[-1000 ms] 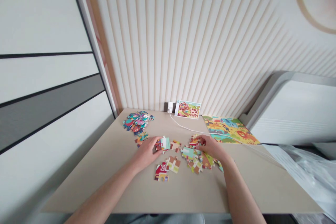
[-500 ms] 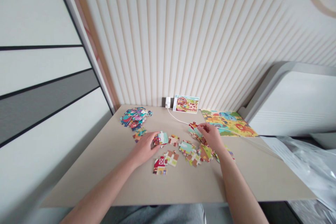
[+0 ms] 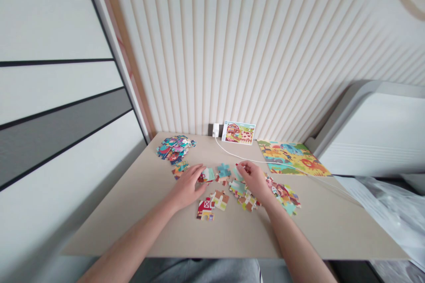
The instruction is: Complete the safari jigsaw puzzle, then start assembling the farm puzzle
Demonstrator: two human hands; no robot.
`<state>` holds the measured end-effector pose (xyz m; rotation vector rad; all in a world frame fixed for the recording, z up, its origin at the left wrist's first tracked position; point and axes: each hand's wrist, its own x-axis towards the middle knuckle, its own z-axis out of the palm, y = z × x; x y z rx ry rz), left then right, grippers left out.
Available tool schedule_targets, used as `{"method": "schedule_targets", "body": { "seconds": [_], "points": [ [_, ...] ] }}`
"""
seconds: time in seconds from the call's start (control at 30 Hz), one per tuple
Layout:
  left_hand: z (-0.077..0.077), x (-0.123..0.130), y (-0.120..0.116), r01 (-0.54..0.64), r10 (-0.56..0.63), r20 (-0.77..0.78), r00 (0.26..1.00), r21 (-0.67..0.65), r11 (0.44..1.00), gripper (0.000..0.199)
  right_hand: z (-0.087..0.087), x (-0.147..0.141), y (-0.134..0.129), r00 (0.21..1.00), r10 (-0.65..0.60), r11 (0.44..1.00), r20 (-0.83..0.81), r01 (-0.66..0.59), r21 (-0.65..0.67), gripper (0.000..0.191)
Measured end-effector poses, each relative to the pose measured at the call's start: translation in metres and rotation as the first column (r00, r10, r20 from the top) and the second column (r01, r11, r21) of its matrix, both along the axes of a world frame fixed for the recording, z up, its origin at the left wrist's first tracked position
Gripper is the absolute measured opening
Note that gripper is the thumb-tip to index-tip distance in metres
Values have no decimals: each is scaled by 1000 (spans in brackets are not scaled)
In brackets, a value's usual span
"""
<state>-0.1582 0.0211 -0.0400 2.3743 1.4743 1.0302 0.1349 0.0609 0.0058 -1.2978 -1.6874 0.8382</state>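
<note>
My left hand [image 3: 188, 186] curls its thumb and fingers round a puzzle piece [image 3: 207, 174] with red and pale green on it. My right hand [image 3: 255, 179] pinches a puzzle piece with a red tip [image 3: 237, 165]; most of it is hidden by the fingers. Between the hands, a teal piece [image 3: 223, 170] lies over a pinkish one. Nearer to me sit a red barn piece [image 3: 205, 208] and a brown and green piece [image 3: 220, 200], touching each other. Below my right hand and forearm, loose pieces [image 3: 247, 202] spread out, partly covered.
A heap of dark, colourful pieces [image 3: 175, 147] lies at the back left of the table [image 3: 139, 230]. A farm picture card [image 3: 238, 132] leans on the wall beside a white charger [image 3: 215, 130]. Its cable crosses an animal picture sheet [image 3: 295, 157]. Clear plastic [image 3: 387, 203] lies at the right.
My right hand has moved left and slightly nearer, off the right-hand pieces, uncovering more of them. A teal piece now shows between the hands. My left hand has barely moved.
</note>
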Motion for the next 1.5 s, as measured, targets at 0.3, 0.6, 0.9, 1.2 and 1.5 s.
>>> {"method": "schedule_targets", "body": {
  "seconds": [0.3,0.6,0.9,1.2,1.5],
  "points": [
    [4,1,-1,20,-20,6,1000,0,1000,49,0,7,2,990,-89,996,108,87,24,43],
    [17,7,-7,70,-71,37,997,28,997,57,-1,-18,-8,973,220,967,-71,-227,-116,56],
    [24,11,-11,228,-228,-11,974,68,971,45,-1,-46,-22,902,400,886,-164,-426,-182,47],
    [26,12,-13,182,-184,24,983,82,980,61,1,-51,-28,843,438,853,-314,-500,-153,49],
    [22,9,-4,-30,26,88,996,50,998,39,-5,-35,-10,954,186,937,236,-244,249,31]
  ]
}}
